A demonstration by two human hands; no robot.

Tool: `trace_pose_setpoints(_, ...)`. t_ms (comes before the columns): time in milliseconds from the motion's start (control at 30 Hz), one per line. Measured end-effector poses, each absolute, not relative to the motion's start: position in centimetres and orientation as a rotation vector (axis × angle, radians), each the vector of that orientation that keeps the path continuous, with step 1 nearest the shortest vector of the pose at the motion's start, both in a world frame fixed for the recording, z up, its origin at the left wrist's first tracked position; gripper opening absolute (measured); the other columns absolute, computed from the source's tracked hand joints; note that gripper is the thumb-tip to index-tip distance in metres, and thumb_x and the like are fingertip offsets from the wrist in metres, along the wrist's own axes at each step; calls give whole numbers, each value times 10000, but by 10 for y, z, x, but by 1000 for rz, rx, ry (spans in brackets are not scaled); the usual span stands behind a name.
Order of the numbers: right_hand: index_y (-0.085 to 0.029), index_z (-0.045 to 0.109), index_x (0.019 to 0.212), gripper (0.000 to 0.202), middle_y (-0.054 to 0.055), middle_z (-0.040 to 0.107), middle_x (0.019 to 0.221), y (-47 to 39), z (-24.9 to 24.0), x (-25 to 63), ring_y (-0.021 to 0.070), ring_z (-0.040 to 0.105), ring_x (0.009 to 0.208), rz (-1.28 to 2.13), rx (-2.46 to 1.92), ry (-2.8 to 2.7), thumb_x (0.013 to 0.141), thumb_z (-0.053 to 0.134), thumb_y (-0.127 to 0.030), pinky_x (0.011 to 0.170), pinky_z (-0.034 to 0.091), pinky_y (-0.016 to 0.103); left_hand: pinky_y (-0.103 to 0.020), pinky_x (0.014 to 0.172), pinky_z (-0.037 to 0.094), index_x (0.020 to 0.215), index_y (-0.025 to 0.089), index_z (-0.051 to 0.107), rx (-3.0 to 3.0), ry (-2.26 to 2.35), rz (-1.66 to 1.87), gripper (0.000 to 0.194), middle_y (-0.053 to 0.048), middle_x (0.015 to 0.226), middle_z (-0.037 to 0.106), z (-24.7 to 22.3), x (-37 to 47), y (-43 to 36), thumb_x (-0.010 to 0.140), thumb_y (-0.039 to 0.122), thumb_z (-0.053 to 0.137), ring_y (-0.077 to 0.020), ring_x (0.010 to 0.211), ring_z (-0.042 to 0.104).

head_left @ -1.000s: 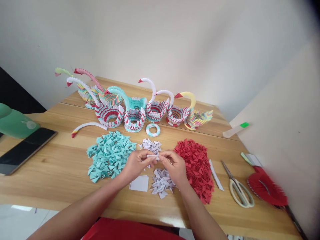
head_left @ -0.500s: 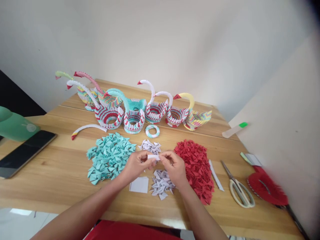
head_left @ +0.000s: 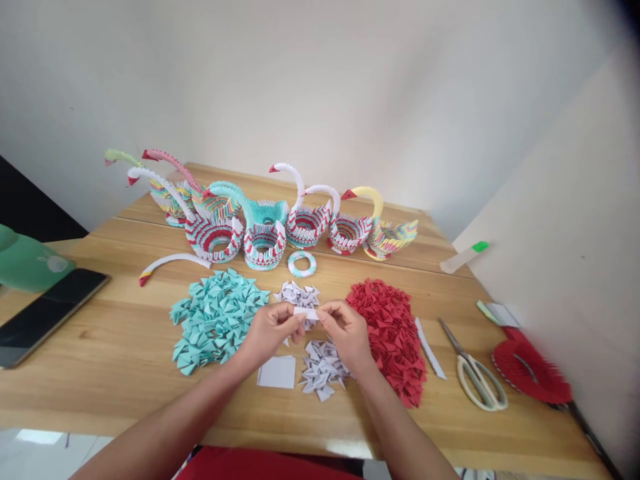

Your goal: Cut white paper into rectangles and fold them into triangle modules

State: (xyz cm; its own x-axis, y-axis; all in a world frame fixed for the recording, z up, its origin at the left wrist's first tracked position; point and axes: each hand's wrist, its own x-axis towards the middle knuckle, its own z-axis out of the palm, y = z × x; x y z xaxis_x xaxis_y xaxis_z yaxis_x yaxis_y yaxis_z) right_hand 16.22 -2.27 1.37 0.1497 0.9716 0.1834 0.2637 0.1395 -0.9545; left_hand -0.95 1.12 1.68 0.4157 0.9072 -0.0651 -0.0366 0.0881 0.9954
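Between my two hands is a small folded strip of white paper [head_left: 305, 313], held level above the table. My left hand [head_left: 271, 330] pinches its left end, and my right hand [head_left: 349, 331] pinches its right end. Beneath and in front of the hands lie folded white paper triangles, a far pile [head_left: 296, 293] and a near pile [head_left: 323, 370]. A stack of flat white paper pieces [head_left: 277, 372] rests below my left hand. Turquoise paper triangles [head_left: 215, 320] are heaped to the left, red paper triangles [head_left: 387, 340] to the right.
Several paper swans [head_left: 215, 237] stand along the back, with a turquoise-and-white paper ring [head_left: 302, 264] before them. Scissors [head_left: 477, 377] and a red paper fan-like piece [head_left: 530, 373] lie at right. A phone [head_left: 50, 313] and green bottle [head_left: 33, 260] are at left.
The view has shifted slightly, so the table's things appear a little further left. Both hands keep hold of the white paper strip in nearly the same place.
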Motion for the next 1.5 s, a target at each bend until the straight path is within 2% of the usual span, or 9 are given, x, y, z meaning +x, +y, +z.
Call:
trace_pose_setpoints(167,-185,666,805,130,-10,628,666,-20,15,162,130,564,587,933,-1311,-1314,773,677,-310,550,469,226,-225,526,449,650,150,594,1352,911,875,293,-5,554,615,14,-11,12,830,381,597,-121,499,555)
trace_pose_setpoints(333,-184,693,870,150,23,708,780,-19,15,161,160,640,676,1022,-1283,-1370,771,675,-295,631,526,263,-224,562,438,643,156,603,1584,973,875,269,0,573,606,15,-14,10,845,331,575,-127,552,557)
trace_pose_setpoints(533,-196,692,925,174,37,716,878,-22,15,157,177,666,772,993,-1262,-1345,782,666,-292,683,533,268,-233,536,446,722,144,614,1294,863,843,264,-20,634,655,14,-8,10,774,401,649,-128,525,577)
trace_pose_setpoints(667,-196,693,941,184,30,701,850,-22,14,155,163,643,731,977,-1277,-1351,781,659,-280,648,517,253,-247,572,462,696,134,634,1227,883,842,296,-32,638,657,15,-6,11,741,423,676,-139,561,586)
trace_pose_setpoints(833,-201,687,982,203,1,652,767,-20,13,162,150,606,688,948,-1294,-1342,794,655,-272,630,492,245,-242,605,442,680,146,622,1245,946,930,292,-10,622,621,21,-12,14,797,413,629,-133,590,554)
trace_pose_setpoints(1000,-229,686,1042,211,20,671,828,-19,21,173,175,622,748,663,-1337,-1488,846,610,-224,719,498,292,-244,635,438,708,144,623,1276,836,840,307,-10,656,625,23,-17,19,836,422,600,-130,614,551)
trace_pose_setpoints(1100,-260,662,1113,258,40,675,895,-20,22,176,194,623,839,452,-1205,-1740,894,556,-175,785,489,329,-242,627,437,719,138,624,1261,757,763,318,-13,653,629,19,-17,20,831,436,616,-124,601,547)
trace_pose_setpoints(1267,-237,676,1034,235,61,680,883,-19,15,177,192,609,831,306,-932,-2010,922,513,-110,728,495,333,-236,595,437,681,137,612,1171,801,749,350,-21,640,652,15,-15,21,760,470,684,-117,564,552)
trace_pose_setpoints(1500,-227,694,1021,210,56,694,845,-18,17,174,181,607,788,210,-938,-2112,917,550,-114,691,489,312,-231,561,420,628,144,621,1148,883,844,365,-9,574,631,19,-15,23,701,490,711,-110,523,526)
